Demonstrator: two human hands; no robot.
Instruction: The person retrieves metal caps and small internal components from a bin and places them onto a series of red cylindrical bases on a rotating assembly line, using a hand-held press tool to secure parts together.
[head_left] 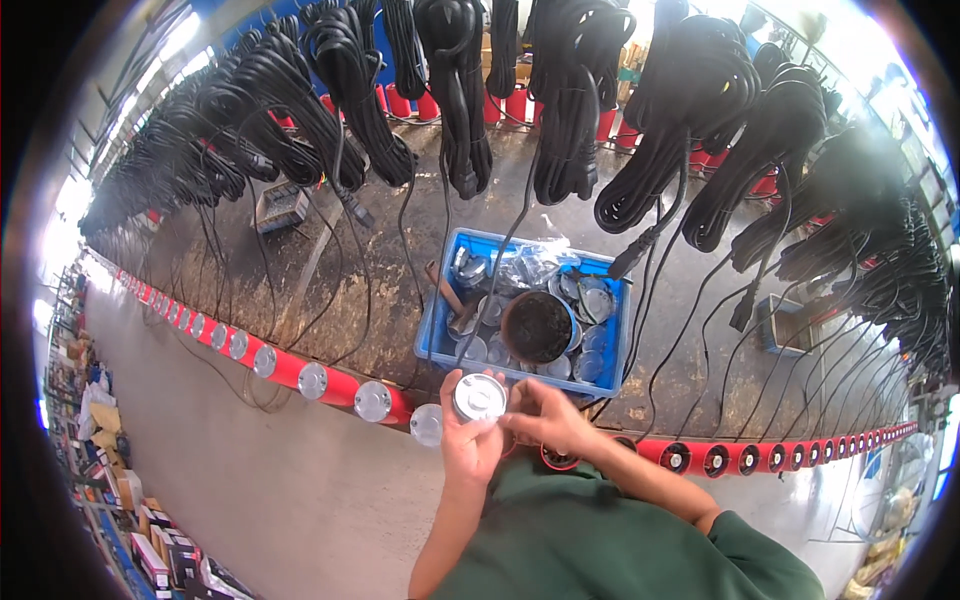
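Note:
My left hand (pixel 468 445) holds up a round, silver-white cap (pixel 479 398) with its face upward, the fingers wrapped round its rim. Curled in from the right, my right hand (pixel 552 414) has its thumb and fingertips at the cap's right edge. Just beyond my hands stands a blue plastic crate (pixel 424 345). It holds several clear and silver round caps (pixel 592 340), a round pot (pixel 538 328) of dark material, a crumpled clear bag (pixel 535 265) and a hammer (pixel 452 290) at its left side.
A row of red cylinders runs along the bench's near edge, with clear caps (pixel 312 380) on the left and dark open ends (pixel 676 458) on the right. Bundled black cables (pixel 570 110) hang over the worn bench (pixel 300 240). Small metal trays (pixel 283 207) sit on both sides.

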